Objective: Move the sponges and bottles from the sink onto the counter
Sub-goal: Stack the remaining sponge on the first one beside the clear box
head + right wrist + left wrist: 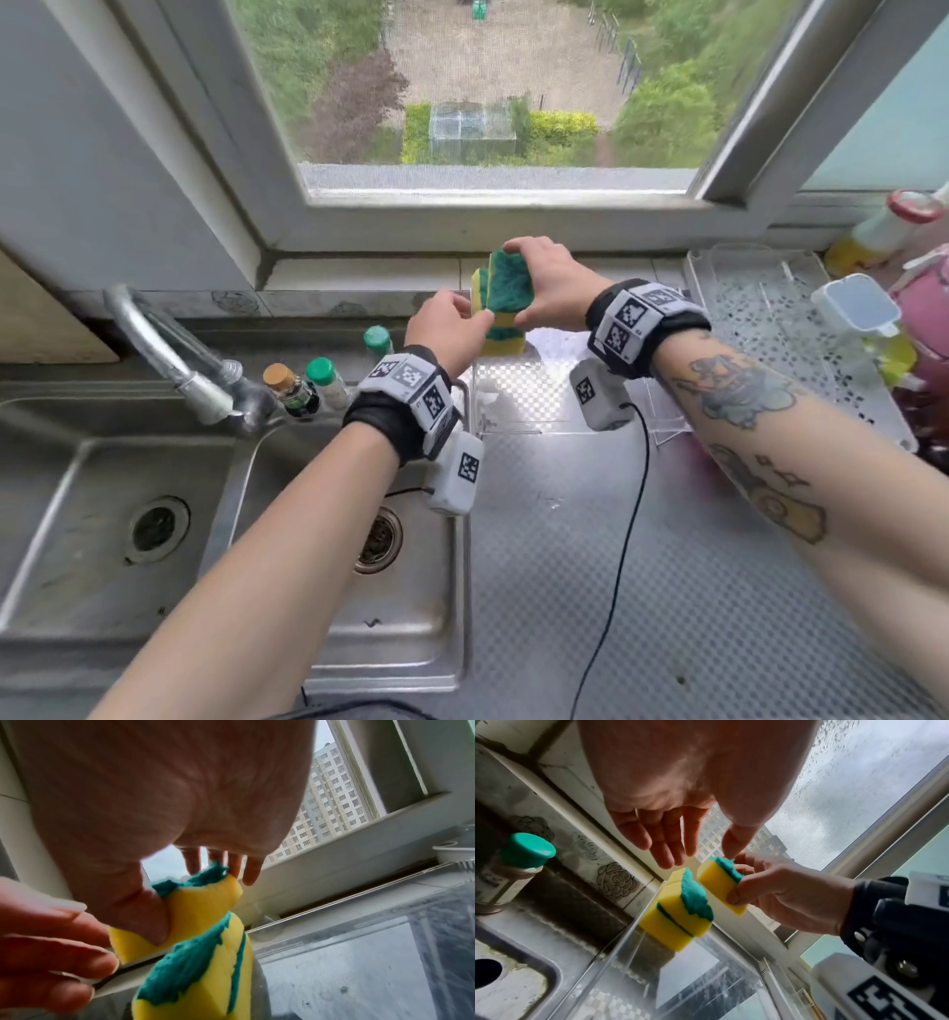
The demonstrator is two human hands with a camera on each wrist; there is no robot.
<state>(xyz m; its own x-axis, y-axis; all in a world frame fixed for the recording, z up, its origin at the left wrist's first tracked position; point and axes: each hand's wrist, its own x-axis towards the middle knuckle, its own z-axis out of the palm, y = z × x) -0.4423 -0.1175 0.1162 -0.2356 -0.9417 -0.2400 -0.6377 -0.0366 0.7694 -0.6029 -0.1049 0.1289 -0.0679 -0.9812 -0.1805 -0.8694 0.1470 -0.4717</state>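
Nearest, the double steel sink [154, 462] is lying under the person's forearms, both bowls showing only their drains. Just beyond the sink's far rim, three small bottles are standing in a row behind the tap [169, 354]: a gold-capped bottle [287, 385], a green-capped bottle [323, 380] beside it, and another green-capped one [379, 342] further along. To the right of the sink, on the patterned counter [667, 565], a clear plastic box [518, 390] is sitting with a stack of yellow-and-green sponges [680, 908] standing up from its far end. Above that stack, the left hand [449, 329] is hanging with fingers loosely extended and gripping nothing, its fingertips just beside the sponges. The right hand [552, 288] is pinching one sponge [508, 282] between thumb and fingers, green scouring face outward, holding it up close against the stack. Farther right of the sink, a white perforated tray [770, 329] is lying beside some containers.
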